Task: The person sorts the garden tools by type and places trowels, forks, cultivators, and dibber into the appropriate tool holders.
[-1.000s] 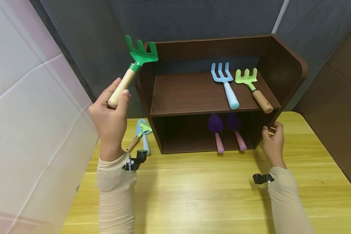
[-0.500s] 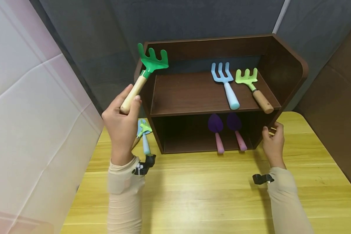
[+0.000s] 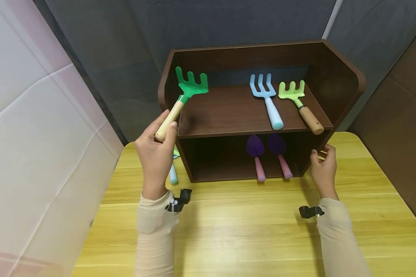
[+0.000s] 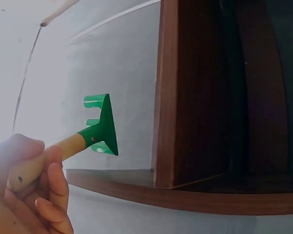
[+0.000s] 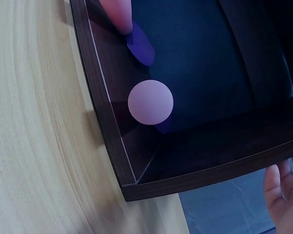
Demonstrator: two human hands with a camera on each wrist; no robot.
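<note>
My left hand [image 3: 156, 157] grips the pale wooden handle of a green three-pronged hand rake [image 3: 193, 88], prongs pointing up and away. The rake head overlaps the left part of the upper shelf of a dark brown two-tier rack [image 3: 249, 131]. In the left wrist view, thumb and fingers wrap the rake's handle [image 4: 71, 145], beside the rack's side panel [image 4: 167, 97]. My right hand [image 3: 325, 173] is at the rack's lower right side, fingers loosely bent against the outer panel. The right wrist view shows its fingertips [image 5: 272, 178] beside that panel.
On the upper shelf, a light blue hand fork [image 3: 273, 113] lies beside a lime-green rake [image 3: 310, 119]. Two purple trowels [image 3: 255, 146] with pink handles lie in the lower compartment. Left of the rack, a light blue handle [image 3: 173, 175] shows on the wooden table [image 3: 235, 231], partly behind my hand.
My left hand has moved right and down in the head view with the green rake, from left of the rack to over its upper left shelf. The right hand has stayed in place.
</note>
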